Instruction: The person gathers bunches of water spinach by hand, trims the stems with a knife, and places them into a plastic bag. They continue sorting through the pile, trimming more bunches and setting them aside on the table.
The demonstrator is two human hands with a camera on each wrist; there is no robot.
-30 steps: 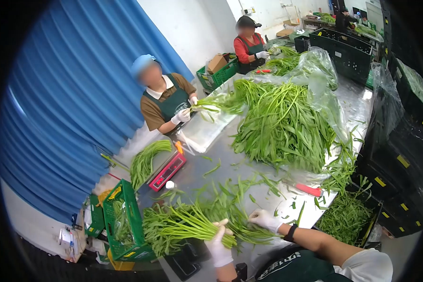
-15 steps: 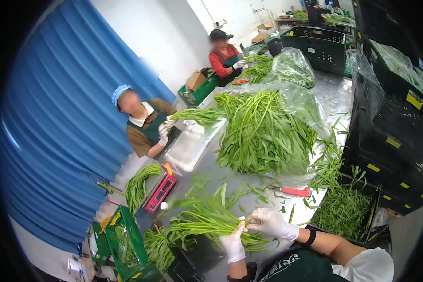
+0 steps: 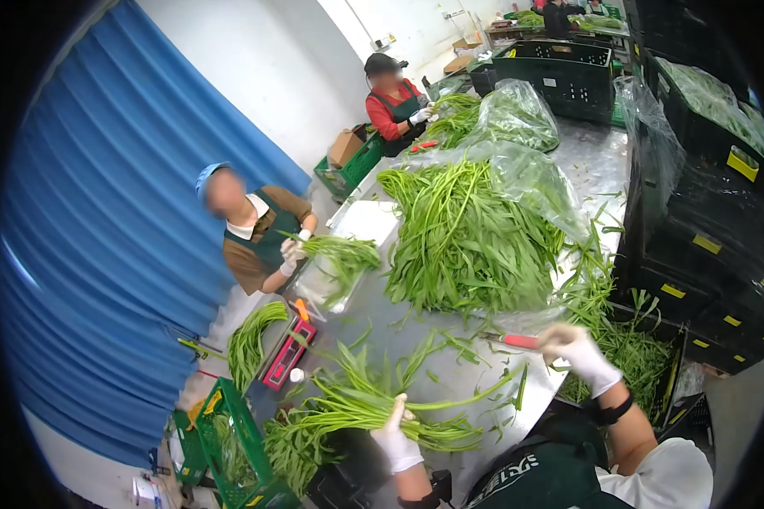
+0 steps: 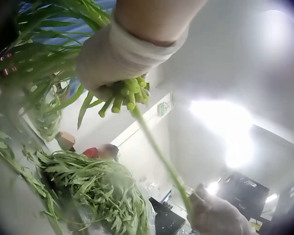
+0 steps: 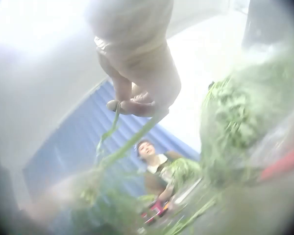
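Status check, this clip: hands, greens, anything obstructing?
Left hand grips greens bunch by stems. Right hand pinches one stem. Red-handled knife lies beside it.

The bunch of stalks (image 3: pixel 356 405) is bright green. White gloves cover the left hand (image 3: pixel 395 441) and right hand (image 3: pixel 579 352). The knife (image 3: pixel 520 341) has a red handle; the desk (image 3: pixel 598 174) is shiny grey, the ribbed wall (image 3: pixel 102 220) blue, the crates (image 3: pixel 713 254) black with yellow tags.

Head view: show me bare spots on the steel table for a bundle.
Bare table shows between the bagged greens and the black crates. A smaller patch lies between the red scale and the big loose pile. It is crowded round the bundle in the left hand and the stem in the right hand.
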